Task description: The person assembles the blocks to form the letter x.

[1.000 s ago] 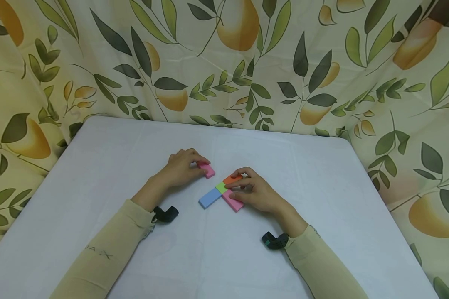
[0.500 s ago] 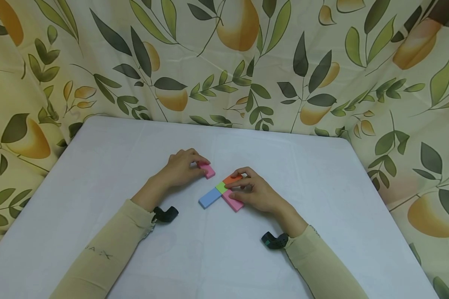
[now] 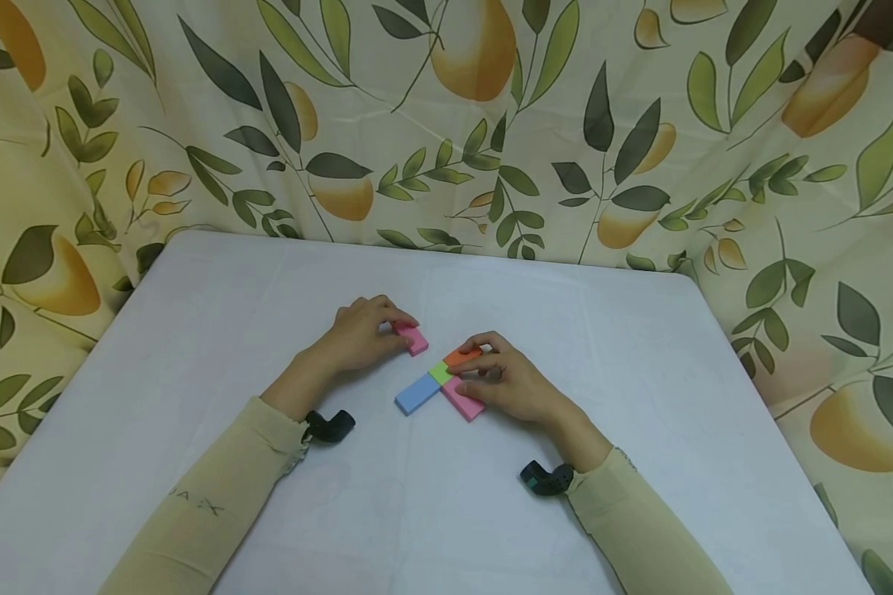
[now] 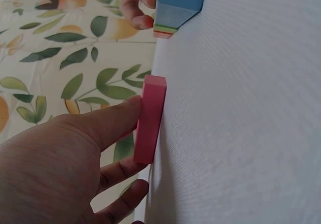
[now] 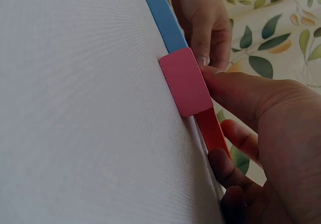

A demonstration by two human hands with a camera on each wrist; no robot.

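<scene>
Near the table's middle, my left hand [image 3: 360, 332] pinches a small pink block [image 3: 417, 341] between thumb and fingers. In the left wrist view this pink block [image 4: 150, 121] rests at the tabletop. To its right lies a joined group: a blue block [image 3: 417, 394], a green block [image 3: 439, 373] and an orange block [image 3: 458, 358] form a slanted row, and a second pink block [image 3: 465, 404] juts toward me. My right hand [image 3: 517, 382] holds this group, its thumb on the second pink block and its fingers at the green and orange ones. Those fingers partly cover the orange block.
A white cloth covers the table [image 3: 327, 529]. Behind and beside it hangs a curtain [image 3: 432, 182] printed with fruit and leaves. A black wrist camera [image 3: 331, 427] sits at the left cuff, another black camera [image 3: 546, 478] at the right.
</scene>
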